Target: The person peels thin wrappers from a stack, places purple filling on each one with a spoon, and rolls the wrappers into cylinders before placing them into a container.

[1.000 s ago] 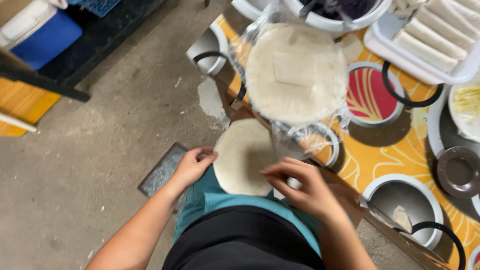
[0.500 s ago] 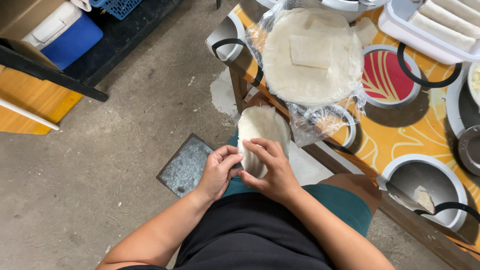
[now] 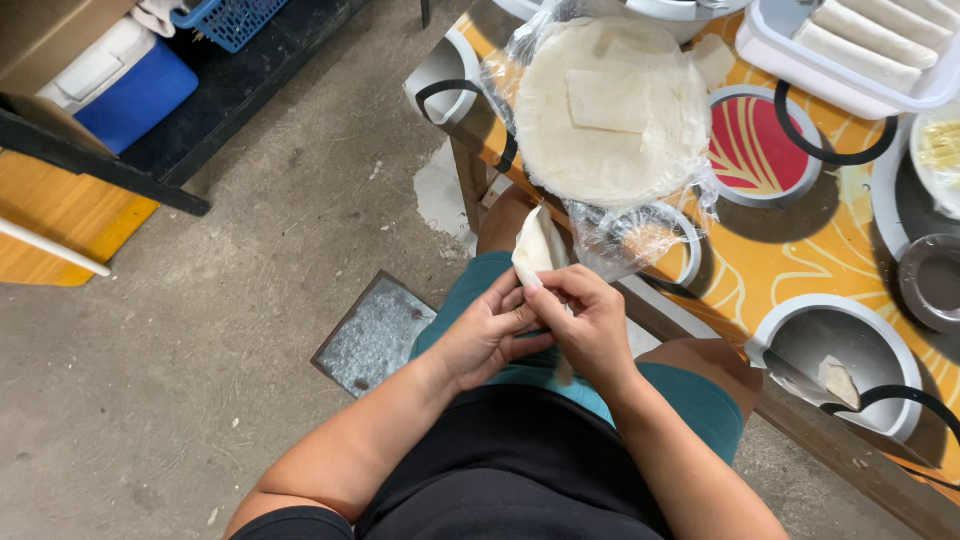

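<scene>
Fingers of my left hand (image 3: 488,335) and right hand (image 3: 590,325) are pinched together on a folded white wrapper (image 3: 538,248), both grips clamped on its lower end as it stands upright over my lap. Just beyond it, on the counter (image 3: 800,270), lies a round stack of wrappers (image 3: 610,110) in a clear plastic bag. Rolled wrappers fill a white tray (image 3: 860,45) at the far edge. Below my hands, a metal floor plate (image 3: 375,335) sits in the concrete.
</scene>
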